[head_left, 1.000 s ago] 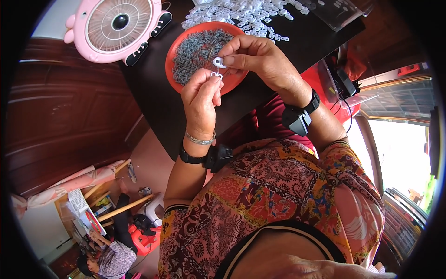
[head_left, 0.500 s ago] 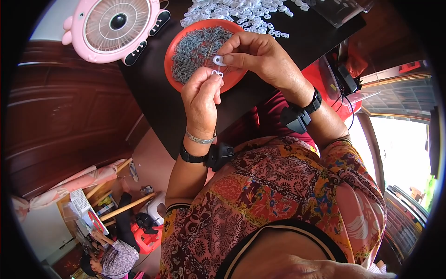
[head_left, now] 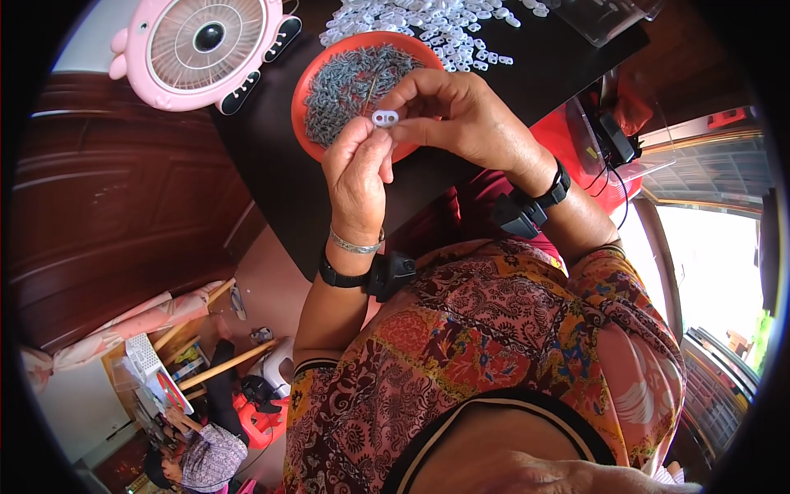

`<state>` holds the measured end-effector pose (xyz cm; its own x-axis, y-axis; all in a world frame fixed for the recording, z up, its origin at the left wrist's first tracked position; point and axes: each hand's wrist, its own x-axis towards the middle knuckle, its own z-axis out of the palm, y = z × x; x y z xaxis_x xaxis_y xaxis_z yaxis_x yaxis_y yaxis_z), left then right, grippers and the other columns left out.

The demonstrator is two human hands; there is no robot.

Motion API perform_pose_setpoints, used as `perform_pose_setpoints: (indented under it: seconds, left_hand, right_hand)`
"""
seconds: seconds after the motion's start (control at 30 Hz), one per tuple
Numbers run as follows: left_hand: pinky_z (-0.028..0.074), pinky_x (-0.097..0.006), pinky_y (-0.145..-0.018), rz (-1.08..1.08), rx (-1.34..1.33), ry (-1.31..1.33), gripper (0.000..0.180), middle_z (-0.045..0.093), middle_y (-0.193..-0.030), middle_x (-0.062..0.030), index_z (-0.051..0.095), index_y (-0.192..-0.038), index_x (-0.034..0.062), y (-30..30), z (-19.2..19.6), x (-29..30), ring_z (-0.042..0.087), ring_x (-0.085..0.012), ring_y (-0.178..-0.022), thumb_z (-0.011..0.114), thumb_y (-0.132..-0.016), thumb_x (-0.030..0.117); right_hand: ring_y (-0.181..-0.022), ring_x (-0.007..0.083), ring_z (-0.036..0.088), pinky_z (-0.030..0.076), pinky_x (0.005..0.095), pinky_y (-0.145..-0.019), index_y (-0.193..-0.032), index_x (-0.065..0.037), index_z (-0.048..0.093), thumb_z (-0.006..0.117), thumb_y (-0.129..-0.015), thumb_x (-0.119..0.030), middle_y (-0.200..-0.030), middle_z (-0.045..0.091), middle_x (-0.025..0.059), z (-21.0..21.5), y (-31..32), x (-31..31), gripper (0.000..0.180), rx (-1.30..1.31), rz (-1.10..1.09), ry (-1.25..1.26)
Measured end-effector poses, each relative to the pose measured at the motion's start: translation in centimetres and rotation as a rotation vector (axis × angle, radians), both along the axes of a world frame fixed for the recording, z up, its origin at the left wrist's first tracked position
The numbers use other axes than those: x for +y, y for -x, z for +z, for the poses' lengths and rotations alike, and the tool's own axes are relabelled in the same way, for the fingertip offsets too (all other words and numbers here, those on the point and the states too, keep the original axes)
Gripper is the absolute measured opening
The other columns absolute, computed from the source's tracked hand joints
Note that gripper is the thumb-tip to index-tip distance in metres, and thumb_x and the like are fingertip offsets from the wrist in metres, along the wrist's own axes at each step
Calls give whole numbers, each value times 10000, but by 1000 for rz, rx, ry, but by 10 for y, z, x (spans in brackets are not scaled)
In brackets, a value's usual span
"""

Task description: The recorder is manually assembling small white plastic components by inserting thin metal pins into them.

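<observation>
White plastic piece [head_left: 385, 118]: up between my two hands, above the near side of the bowl, its two dark openings facing me.
Left hand [head_left: 360, 169]: thumb and forefinger pinching the piece from below.
Right hand [head_left: 462, 111]: thumb and forefinger pinching at its right edge, the other fingers curled in.
Thin brownish strip [head_left: 369, 95]: rising just beyond the piece; I can't tell whether it touches it.
Slip risk: I have the piece by its edges alone, so a loose pinch or an uneven twist could flick it out, probably into the bowl.
Orange bowl [head_left: 300, 115]: under my hands on the dark table [head_left: 280, 189]; a dropped wrist could knock its rim and spill the grey parts [head_left: 327, 95] heaped inside.
White pile [head_left: 411, 23]: loose pieces spread past the bowl; a sweeping forearm could scatter them.
Pink fan [head_left: 207, 37]: beyond the bowl, to my left.
Clear container [head_left: 605, 20]: at the far right of the table.
Co-worker [head_left: 212, 457]: well apart, off to my left.
</observation>
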<state>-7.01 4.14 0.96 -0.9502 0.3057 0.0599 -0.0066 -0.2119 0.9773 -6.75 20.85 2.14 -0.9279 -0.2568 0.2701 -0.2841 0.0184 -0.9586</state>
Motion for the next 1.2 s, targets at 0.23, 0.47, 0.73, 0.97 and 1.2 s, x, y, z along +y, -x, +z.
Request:
perform_pose_setpoints:
  seconds: [0.23, 0.47, 0.73, 0.97, 1.2]
  left_hand:
    - [307, -190, -458, 35, -138, -61, 186, 462, -586, 21, 523, -711, 53, -1, 5, 0, 397, -48, -491, 510, -886, 114]
    - [307, -193, -458, 72, -123, -45, 198, 477, -576, 15, 534, -711, 48, -3, 8, 3, 406, -51, -480, 506, -889, 131]
    - [313, -207, -466, 25, -61, -48, 247, 490, -577, 1, 531, -713, 46, 0, 3, -1, 434, -71, -485, 493, -900, 202]
    - [326, -206, -465, 28, -74, -77, 256, 499, -590, 0, 545, -729, 42, -1, 3, 1, 434, -72, -491, 493, -904, 221]
    - [337, -209, -442, 97, -41, -11, 254, 524, -614, -23, 590, -841, 1, 0, 2, 2, 449, -93, -467, 462, -929, 202]
  right_hand:
    - [-773, 94, 629, 507, 233, -707, -1038, -30, 611, 719, -774, -39, -837, 652, 25, 2, -8, -10, 285, 97, -108, -81]
    - [-716, 134, 638, 510, 258, -652, -966, -15, 616, 727, -729, -87, -757, 630, 52, 2, -8, -12, 271, 193, -183, -121]
    - [-717, 194, 639, 519, 298, -656, -943, -31, 624, 729, -717, -104, -784, 633, 85, 5, -10, -16, 259, 262, -273, -229]
    - [-749, 237, 638, 521, 322, -658, -942, -36, 627, 722, -715, -109, -831, 622, 96, 7, -11, -15, 256, 327, -233, -276]
    - [-730, 220, 640, 530, 296, -647, -1009, -56, 640, 728, -720, -78, -846, 623, 76, 6, -12, -21, 303, 519, -318, -434]
